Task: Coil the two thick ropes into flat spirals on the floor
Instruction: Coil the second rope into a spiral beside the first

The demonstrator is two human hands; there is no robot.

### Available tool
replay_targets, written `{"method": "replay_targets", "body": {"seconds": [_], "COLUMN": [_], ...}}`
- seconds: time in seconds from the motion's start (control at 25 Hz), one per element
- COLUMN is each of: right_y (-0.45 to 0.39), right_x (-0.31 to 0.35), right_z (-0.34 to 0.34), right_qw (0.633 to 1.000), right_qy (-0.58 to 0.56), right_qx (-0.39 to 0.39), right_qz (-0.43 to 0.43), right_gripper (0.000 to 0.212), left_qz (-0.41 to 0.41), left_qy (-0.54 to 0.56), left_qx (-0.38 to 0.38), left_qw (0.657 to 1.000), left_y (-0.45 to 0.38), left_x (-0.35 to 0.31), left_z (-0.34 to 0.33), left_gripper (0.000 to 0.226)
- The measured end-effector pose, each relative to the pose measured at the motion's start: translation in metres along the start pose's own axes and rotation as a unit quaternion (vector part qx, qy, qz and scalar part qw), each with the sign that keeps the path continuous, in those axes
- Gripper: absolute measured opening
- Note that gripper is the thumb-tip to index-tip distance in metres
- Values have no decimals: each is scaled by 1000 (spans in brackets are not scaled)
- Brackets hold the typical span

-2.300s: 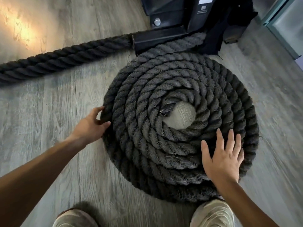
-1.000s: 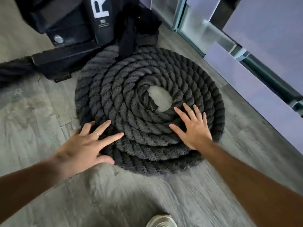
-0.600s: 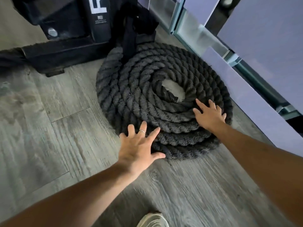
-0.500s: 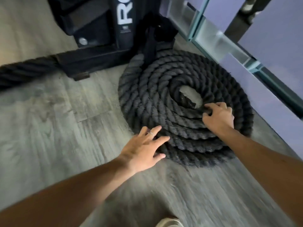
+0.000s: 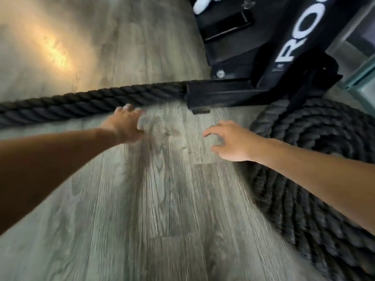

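**Both hands over bare floor, one rope coiled, one rope stretched out**

Two ropes in shot. The coiled rope (image 5: 316, 159) sits on the right, a flat dark spiral on the grey wood floor (image 5: 162, 199), its far edge tucked against the black machine base (image 5: 243, 57) with white lettering on its upright. The straight rope (image 5: 81, 104) runs in from the left edge along the floor and meets the end of the base's low black foot.

The left hand (image 5: 126, 124) is out in front, blurred, fingers spread and extended, a ring showing on one finger. Its fingertips (image 5: 129, 110) are right at the near side of the straight rope; with the blur I cannot tell whether they touch it. No grip on anything here: the fingers are apart and wrap nothing.

The right hand (image 5: 233, 141) hangs above the floor just left of the coiled rope, palm down, fingers loosely curled and pointing left, away from the coil. Nothing is in its grip either. The forearm behind it crosses over the coil's near-left turns, and whether it brushes them cannot be told.

Between the two hands lies a stretch of floorboard. The straight rope is beyond the left hand, well apart from the right hand; the coil is beside the right wrist and well apart from the left hand. A warm patch of light (image 5: 54, 51) falls on the floor at upper left.
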State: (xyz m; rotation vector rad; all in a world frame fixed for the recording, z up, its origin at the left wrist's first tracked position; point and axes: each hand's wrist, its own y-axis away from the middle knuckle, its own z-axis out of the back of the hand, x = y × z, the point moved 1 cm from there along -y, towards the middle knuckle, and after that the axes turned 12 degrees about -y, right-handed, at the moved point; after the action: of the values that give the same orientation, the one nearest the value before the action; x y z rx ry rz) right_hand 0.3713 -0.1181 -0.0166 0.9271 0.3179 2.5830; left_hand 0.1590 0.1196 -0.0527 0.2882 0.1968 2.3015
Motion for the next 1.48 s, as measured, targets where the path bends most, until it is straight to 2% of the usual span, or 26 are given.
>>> {"method": "replay_targets", "body": {"seconds": [0.08, 0.2, 0.32, 0.4, 0.48, 0.56, 0.68, 0.76, 0.84, 0.92, 0.96, 1.08, 1.2, 1.28, 1.32, 1.4, 1.48], "right_y": [-33, -74, -99, -103, -98, -83, -44, -12, 15, 41, 53, 101, 138, 148, 147, 137, 122], "right_x": [18, 41, 57, 62, 62, 56, 46, 43, 43, 38, 34, 7, -18, -27, -27, -20, -2], "right_z": [3, -11, -36, -49, -56, -62, -77, -90, -100, -106, -109, -115, -116, -115, -115, -119, -129], "right_qw": [999, 1000, 998, 996, 990, 980, 965, 951, 919, 889, 885, 916, 930, 938, 950, 971, 981], "right_qy": [36, 25, -49, -80, -129, -184, -228, -264, -336, -387, -385, -283, -270, -272, -237, -168, -132], "right_qx": [25, 13, 27, 33, 32, 35, 58, 59, 32, -10, -25, -48, -33, -8, 8, 41, 74], "right_qz": [-5, 3, -21, -31, -47, -75, -117, -149, -204, -246, -262, -282, -247, -216, -202, -164, -123], "right_gripper": [47, 62, 74, 73, 65, 57, 55, 60, 63, 55, 50, 40, 50, 69, 74, 77, 79], "left_qz": [77, 102, 123, 133, 94, 41, 1, -30, -57, -66, -68, -103, -193, -283, -311, -296, -238], "left_qy": [37, 52, 16, -54, -109, -79, -5, -2, 18, 55, 74, 125, 158, 50, -19, -101, -118], "left_qx": [-6, 8, 29, 43, 57, 51, 31, 40, 63, 78, 87, 141, 232, 249, 246, 237, 222], "left_qw": [996, 993, 992, 989, 988, 995, 1000, 999, 996, 993, 991, 977, 940, 925, 918, 920, 938], "left_y": [-27, -56, -72, -75, -66, -44, 8, 57, 113, 163, 182, 228, 250, 248, 243, 228, 214], "left_x": [38, 62, 64, 64, 59, 53, 32, -1, -45, -99, -127, -205, -231, -203, -180, -125, -76], "left_z": [-2, -12, -19, -20, -31, -45, -50, -52, -56, -62, -66, -68, -47, -20, -4, 26, 46], "left_gripper": [78, 79, 83, 90, 95, 95, 90, 86, 82, 78, 78, 70, 60, 57, 53, 48, 46]}}
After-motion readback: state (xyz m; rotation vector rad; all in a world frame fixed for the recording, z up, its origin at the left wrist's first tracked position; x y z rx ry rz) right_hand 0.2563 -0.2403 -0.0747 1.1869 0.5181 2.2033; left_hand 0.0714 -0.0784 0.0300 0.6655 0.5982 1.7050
